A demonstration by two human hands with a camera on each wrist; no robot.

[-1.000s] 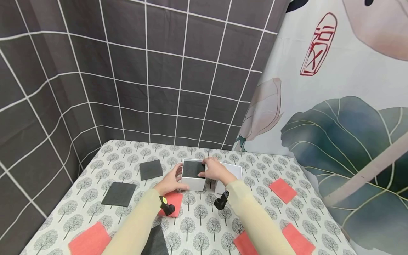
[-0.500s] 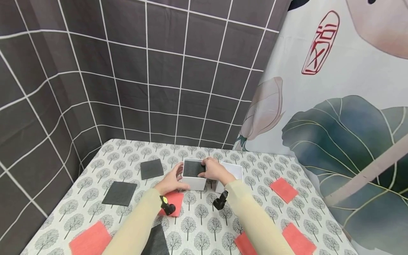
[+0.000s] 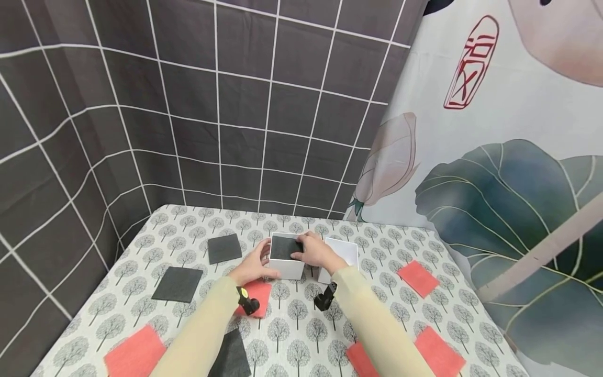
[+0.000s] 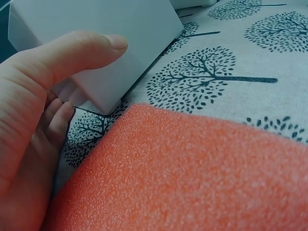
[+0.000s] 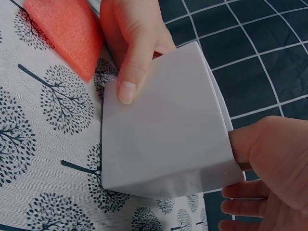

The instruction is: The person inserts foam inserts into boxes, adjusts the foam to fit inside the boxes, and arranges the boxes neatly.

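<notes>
A white open-topped box stands on the table, with a black foam sheet inside it. My left hand grips the box's left side, thumb across its front face and fingers reaching behind. At the right wall is my right hand, its thumb over the rim and inside the box, above the sheet. The right wrist view shows several of its fingers outside that wall; the thumb's tip is hidden there. Under the left wrist lies a red foam sheet, just in front of the box.
A second white box stands right of the first, partly behind the right hand. Black sheets lie at left, another black one at the front. Red sheets lie at right, one at front left.
Both hands and the box hold almost the same place. The head view has shifted very slightly.
</notes>
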